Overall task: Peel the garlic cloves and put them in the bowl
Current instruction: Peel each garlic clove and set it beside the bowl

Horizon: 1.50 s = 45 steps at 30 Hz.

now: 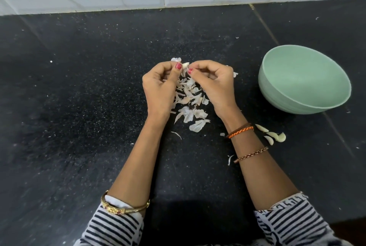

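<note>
Mid-frame, the left hand (158, 85) pinched a clove (185, 65) while the right hand (213, 83) pinched its skin, likely mid-peel; next, strip it and reach the bowl (277, 95) at right.

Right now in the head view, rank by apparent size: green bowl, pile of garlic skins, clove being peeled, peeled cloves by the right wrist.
1. green bowl
2. pile of garlic skins
3. peeled cloves near the right wrist, taken as a group
4. clove being peeled, pinched between left hand and right hand; partly hidden, so its full size is unsure.
</note>
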Tool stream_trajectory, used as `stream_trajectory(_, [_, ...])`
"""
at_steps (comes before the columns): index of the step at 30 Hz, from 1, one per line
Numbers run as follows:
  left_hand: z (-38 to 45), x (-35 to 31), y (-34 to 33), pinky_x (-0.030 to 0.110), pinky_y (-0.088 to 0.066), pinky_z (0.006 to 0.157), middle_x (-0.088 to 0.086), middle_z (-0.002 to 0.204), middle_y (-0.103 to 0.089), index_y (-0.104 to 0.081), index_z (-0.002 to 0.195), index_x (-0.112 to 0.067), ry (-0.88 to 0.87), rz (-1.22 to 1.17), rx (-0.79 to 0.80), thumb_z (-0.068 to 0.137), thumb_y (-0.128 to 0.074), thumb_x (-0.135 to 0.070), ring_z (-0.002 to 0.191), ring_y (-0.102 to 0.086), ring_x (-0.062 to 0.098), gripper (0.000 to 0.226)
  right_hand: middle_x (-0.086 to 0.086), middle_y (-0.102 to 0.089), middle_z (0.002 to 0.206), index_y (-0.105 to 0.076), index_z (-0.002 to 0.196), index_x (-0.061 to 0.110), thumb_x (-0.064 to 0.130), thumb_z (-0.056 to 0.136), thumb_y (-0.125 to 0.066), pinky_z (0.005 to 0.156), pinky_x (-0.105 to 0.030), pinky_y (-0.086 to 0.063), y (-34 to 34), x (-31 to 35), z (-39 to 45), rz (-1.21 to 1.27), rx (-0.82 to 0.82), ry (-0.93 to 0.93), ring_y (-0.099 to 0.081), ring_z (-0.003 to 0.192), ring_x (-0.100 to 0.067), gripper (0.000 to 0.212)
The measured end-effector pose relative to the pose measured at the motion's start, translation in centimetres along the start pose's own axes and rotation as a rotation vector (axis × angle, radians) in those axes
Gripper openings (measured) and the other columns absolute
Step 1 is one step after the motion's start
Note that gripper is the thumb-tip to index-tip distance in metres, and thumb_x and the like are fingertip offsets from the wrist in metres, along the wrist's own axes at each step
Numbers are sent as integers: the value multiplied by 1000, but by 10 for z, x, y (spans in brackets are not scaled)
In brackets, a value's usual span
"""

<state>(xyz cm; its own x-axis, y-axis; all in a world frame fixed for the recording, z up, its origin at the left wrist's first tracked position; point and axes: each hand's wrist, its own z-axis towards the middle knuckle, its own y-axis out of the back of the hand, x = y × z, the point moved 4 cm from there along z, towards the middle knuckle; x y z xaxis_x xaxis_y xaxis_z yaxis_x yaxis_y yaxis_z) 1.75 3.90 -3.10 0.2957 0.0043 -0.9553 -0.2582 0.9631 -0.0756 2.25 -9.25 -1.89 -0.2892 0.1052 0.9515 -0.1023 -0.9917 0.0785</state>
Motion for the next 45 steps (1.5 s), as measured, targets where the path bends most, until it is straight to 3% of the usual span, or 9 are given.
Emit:
stream_trajectory(6, [0,-1,-1,12,-40,55,-16,58,-63,-64,73,-15,53,-69,7,88,-60,-7,52,-49,-4,18,8,-66,81,-69,91,8,3,81,-68,72,-18,-51,-3,-4,1,-17,74,-14,-61,74,0,11])
stream_trajectory(11, [0,-1,-3,16,-44,60,-16,57,-62,-64,68,-17,69,-60,15,87,-62,-7,58,-51,-1,22,9,-60,70,-64,79,6,0,86,-60,58,-10,-41,-6,-4,1,-75,135,-2,-53,58,5,10])
stream_trajectory(14, [1,1,-3,17,-44,58,-15,55,-61,-63,67,-17,82,-67,3,87,-62,-6,55,-50,0,23,7,-60,71,-63,78,9,1,87,-57,61,-21,-45,-5,-4,2,-50,143,13,-52,64,-2,14])
stream_trajectory(17, [1,1,-2,16,-43,57,-15,56,-62,-63,67,-18,79,-68,-7,87,-62,-5,55,-50,-2,24,9,-64,75,-66,79,11,-2,86,-58,71,-20,-49,-3,-2,1,-1,89,3,-58,73,-1,17])
stream_trajectory(21, [5,4,3,14,-40,52,-16,53,-60,-61,65,-17,138,-70,-49,88,-61,-7,52,-49,-3,25,16,-66,69,-67,85,9,-6,86,-56,68,-10,-45,12,-3,5,173,-96,-45,-57,69,9,19])
stream_trajectory(24, [5,5,3,15,-39,52,-15,51,-56,-58,61,-14,180,-110,-50,89,-60,-9,51,-47,-1,29,3,-68,84,-68,98,5,-3,86,-58,75,-13,-47,14,-6,5,-9,-98,1,-61,77,4,18])
stream_trajectory(30, [3,6,-2,18,-37,53,-14,49,-45,-48,56,-14,208,-125,-17,91,-57,-14,50,-37,2,36,9,-62,61,-68,63,9,12,71,-77,56,-20,-46,6,-12,2,-308,-54,69,-57,58,-8,12])
stream_trajectory(36, [4,7,-1,24,-38,54,-17,50,-45,-46,58,-17,172,-64,15,93,-55,-16,52,-38,3,37,10,-64,86,-66,99,15,2,84,-62,74,-17,-49,2,-5,2,-48,22,60,-58,80,3,20])
stream_trajectory(45, [3,6,-5,15,-35,53,-19,51,-49,-52,62,-20,73,18,117,92,-53,-10,51,-39,-2,32,7,-65,90,-64,105,11,3,87,-60,76,-14,-47,-4,-3,0,7,81,45,-59,81,4,20])
